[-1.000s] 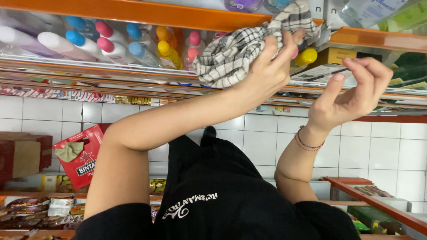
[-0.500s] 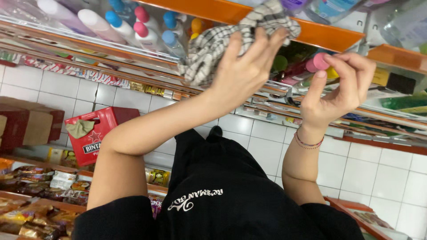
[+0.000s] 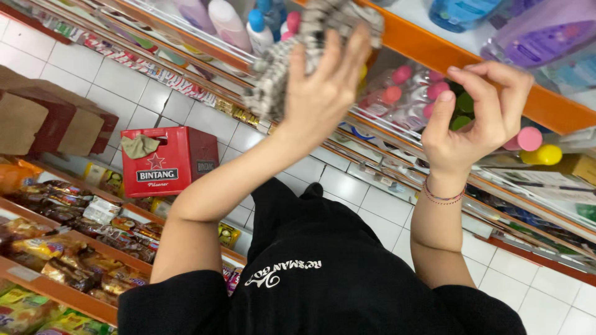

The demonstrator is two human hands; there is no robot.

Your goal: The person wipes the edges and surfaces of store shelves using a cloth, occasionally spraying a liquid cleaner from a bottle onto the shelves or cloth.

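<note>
**Cloth pressed to shop shelf as view swings right**

Both hands sit lower and larger in view than half a second ago, and the orange shelf edge now runs steeply down to the right; the red crate has slid toward the middle left.

Nearest the camera, a black shirt (image 3: 323, 285) with pale lettering fills the bottom of the head view, both bare forearms rising from it. On the right wrist sits a thin red string bracelet (image 3: 444, 195).

Further up, the left hand (image 3: 320, 93) is clenched around a black-and-white checked cloth (image 3: 279, 77), fingers spread over it and pressing it against the shelf front. The cloth is blurred, bunched between the palm and the bottles behind it. The right hand (image 3: 478, 118) hangs just beside the shelf, grasping nothing, its fingers curled loosely with thumb and forefinger close together in front of small bottles with pink caps (image 3: 403, 93).

Beyond the hands, the orange shelf edge (image 3: 490, 77) carries a purple bottle (image 3: 540, 37) above it and a yellow cap (image 3: 543, 154) below. At left, snack packets (image 3: 81, 248) fill lower racks, and a red crate (image 3: 164, 161) with a green rag on its rim stands on the white tiled floor (image 3: 347, 180).
</note>
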